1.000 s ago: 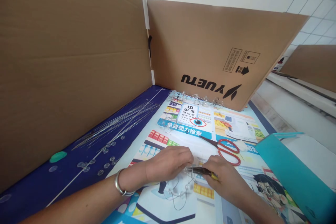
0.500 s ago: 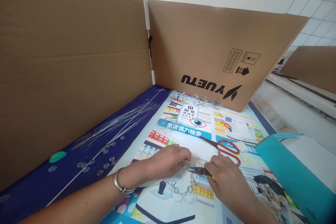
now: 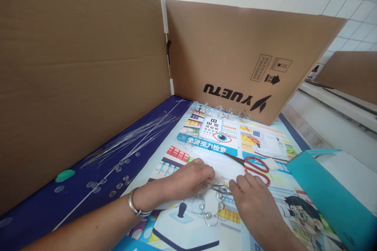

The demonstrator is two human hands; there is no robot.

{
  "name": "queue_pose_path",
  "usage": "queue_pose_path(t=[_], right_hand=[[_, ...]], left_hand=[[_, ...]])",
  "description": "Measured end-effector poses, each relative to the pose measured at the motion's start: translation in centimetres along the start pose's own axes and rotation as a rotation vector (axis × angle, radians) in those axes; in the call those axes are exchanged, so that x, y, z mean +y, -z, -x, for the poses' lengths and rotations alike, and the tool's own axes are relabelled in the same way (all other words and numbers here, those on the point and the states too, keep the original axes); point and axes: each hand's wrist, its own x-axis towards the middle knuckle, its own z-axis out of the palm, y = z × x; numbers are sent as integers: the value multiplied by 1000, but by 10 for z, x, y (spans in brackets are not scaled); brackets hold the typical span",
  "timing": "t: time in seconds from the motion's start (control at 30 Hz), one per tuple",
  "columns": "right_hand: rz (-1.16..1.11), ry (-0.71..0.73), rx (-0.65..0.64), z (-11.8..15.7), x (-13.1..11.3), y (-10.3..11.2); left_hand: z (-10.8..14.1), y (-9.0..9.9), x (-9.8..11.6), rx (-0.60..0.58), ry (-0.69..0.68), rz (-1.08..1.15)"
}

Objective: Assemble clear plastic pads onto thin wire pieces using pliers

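Note:
My left hand (image 3: 193, 178) is closed in a pinch on a thin wire strung with clear beads (image 3: 208, 215). The beaded wire hangs in a loose loop below the fingers, over the printed sheet. In my right hand (image 3: 253, 200) is a pair of pliers (image 3: 221, 189), the fingers wrapped round its handles. The plier jaws point left and meet the wire close to my left fingertips. Just beyond my right hand lie scissors with red handles (image 3: 257, 164). The exact spot where the jaws grip is too small to make out.
Loose clear beads (image 3: 119, 186) and a bundle of thin wires (image 3: 129, 141) lie on the dark blue surface at left, near a green piece (image 3: 64, 175). Cardboard panels (image 3: 229, 55) stand behind and left. More beaded wire (image 3: 224, 111) rests at the back. A teal folder-like object (image 3: 326, 192) is at right.
The pliers have rolled in my right hand, so their jaws show a brighter, broader face. The beaded loop has swung and shifted slightly. My left hand has hardly moved.

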Motion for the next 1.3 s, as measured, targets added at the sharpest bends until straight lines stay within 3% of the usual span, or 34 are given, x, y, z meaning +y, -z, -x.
queue_pose_path(t=[0.87, 1.13, 1.3], right_hand=[[86, -11, 17, 2, -2, -2], [97, -10, -9, 3, -5, -4], [106, -1, -34, 0, -9, 1]], left_hand=[[1, -6, -4, 30, 1, -96], [-1, -2, 8, 22, 45, -138], [-3, -5, 13, -7, 5, -282]])
